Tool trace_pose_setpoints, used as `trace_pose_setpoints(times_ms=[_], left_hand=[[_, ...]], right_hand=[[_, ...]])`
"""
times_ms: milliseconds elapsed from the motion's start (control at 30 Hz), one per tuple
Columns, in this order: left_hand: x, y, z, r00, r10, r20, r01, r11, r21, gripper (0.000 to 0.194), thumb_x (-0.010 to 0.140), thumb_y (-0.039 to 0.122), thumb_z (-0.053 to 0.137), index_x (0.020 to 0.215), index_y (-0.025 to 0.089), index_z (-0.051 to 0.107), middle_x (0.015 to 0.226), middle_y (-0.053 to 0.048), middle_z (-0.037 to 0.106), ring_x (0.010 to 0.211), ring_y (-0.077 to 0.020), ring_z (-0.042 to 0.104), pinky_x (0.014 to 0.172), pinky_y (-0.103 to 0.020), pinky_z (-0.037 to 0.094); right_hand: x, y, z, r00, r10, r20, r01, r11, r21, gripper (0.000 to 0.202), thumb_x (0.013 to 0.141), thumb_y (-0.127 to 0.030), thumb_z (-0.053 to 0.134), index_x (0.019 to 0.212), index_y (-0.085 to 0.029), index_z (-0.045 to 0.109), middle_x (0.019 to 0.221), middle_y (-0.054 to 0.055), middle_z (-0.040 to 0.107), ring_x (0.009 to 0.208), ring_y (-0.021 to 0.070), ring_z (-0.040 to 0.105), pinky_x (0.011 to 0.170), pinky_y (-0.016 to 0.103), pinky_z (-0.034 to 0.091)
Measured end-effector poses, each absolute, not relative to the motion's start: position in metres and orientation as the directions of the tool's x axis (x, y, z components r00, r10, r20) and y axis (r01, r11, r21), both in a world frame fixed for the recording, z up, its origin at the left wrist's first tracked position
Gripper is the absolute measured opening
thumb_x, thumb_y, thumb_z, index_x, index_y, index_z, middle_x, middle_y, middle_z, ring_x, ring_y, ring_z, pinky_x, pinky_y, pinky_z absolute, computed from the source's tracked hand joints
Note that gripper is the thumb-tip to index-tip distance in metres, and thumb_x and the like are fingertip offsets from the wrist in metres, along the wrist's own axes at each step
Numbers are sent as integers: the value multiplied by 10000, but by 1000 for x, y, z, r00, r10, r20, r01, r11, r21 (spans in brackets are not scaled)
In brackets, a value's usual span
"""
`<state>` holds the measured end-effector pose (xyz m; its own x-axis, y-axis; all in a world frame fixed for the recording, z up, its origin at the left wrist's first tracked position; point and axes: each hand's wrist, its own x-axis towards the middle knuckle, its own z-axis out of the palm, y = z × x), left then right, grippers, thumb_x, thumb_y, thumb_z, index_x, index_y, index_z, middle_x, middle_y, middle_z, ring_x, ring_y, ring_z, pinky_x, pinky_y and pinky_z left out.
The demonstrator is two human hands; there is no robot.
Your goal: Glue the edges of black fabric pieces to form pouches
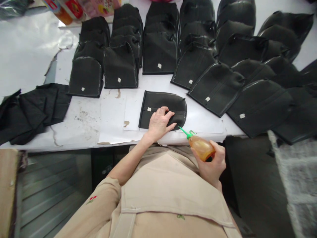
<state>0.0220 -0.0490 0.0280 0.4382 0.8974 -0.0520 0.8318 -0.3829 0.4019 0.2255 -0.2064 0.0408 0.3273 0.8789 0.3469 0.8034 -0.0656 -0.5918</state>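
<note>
A black rounded fabric piece [163, 99] with a small white tag lies on white paper in front of me, its straight edge to the left. My left hand [159, 123] rests on its near half, fingers bent and apart, pressing it down. In my right hand [212, 164] is a squeeze bottle [201, 146] of amber liquid, gripped by its body and tilted. The tip of its green nozzle [183, 131] meets the piece's near right edge, close to my left thumb. Whether liquid is coming out cannot be made out.
Overlapping rows of similar black pieces [160, 49] spread across the back and right [260, 102] of the white table [111, 115]. Folded black cloth [32, 112] lies at the left. Colourful bottles and packs [74, 10] stand at the back left. The table's front edge is near my apron.
</note>
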Motion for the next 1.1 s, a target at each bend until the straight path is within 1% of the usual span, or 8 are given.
trace_pose_setpoints(times_ms=[267, 500, 700, 867, 967, 1100], left_hand=[[20, -47, 27, 445, 894, -53, 822, -384, 420, 419, 890, 407, 718, 1262, 226, 648, 1291, -114, 557, 1159, -277, 573, 964, -394, 505], [20, -47, 28, 439, 897, -56, 826, -378, 419, 409, 886, 396, 725, 1250, 222, 653, 1283, -110, 557, 1137, -273, 586, 938, -381, 515], [20, -46, 28, 439, 897, -52, 828, -381, 412, 412, 884, 407, 737, 1245, 226, 653, 1272, -101, 560, 1127, -266, 590, 918, -368, 521], [19, -45, 28, 438, 898, -50, 827, -380, 415, 397, 883, 417, 743, 1227, 244, 645, 1258, -84, 560, 1120, -251, 592, 910, -344, 524], [22, -45, 28, 431, 901, -53, 833, -375, 406, 390, 883, 424, 747, 1213, 247, 641, 1250, -81, 557, 1112, -244, 596, 880, -331, 530], [28, -45, 29, 405, 913, -57, 852, -354, 386, 385, 881, 429, 753, 1194, 235, 641, 1245, -90, 551, 1100, -248, 607, 823, -322, 537]], right_hand=[[221, -202, 29, 357, 859, 368, 789, -66, -611, 647, 772, -520, 846, 1270, -215, 567, 1038, 82, 639, 917, 252, 678, 724, 359, 584], [226, -206, 34, 379, 867, 323, 771, -103, -628, 654, 752, -533, 855, 1250, -215, 574, 1028, 78, 644, 902, 253, 676, 743, 366, 582], [225, -207, 31, 385, 877, 286, 731, -101, -675, 665, 741, -519, 867, 1258, -218, 576, 1035, 71, 646, 903, 246, 673, 748, 362, 580], [223, -207, 30, 454, 865, 214, 676, -178, -715, 672, 727, -562, 858, 1231, -211, 584, 1037, 70, 651, 892, 243, 680, 719, 352, 582], [220, -207, 30, 477, 859, 188, 648, -198, -736, 679, 711, -560, 868, 1221, -210, 586, 1034, 69, 653, 882, 243, 682, 700, 349, 583], [218, -207, 30, 458, 869, 185, 642, -179, -746, 675, 711, -546, 873, 1219, -206, 588, 1047, 75, 660, 881, 239, 685, 693, 341, 587]])
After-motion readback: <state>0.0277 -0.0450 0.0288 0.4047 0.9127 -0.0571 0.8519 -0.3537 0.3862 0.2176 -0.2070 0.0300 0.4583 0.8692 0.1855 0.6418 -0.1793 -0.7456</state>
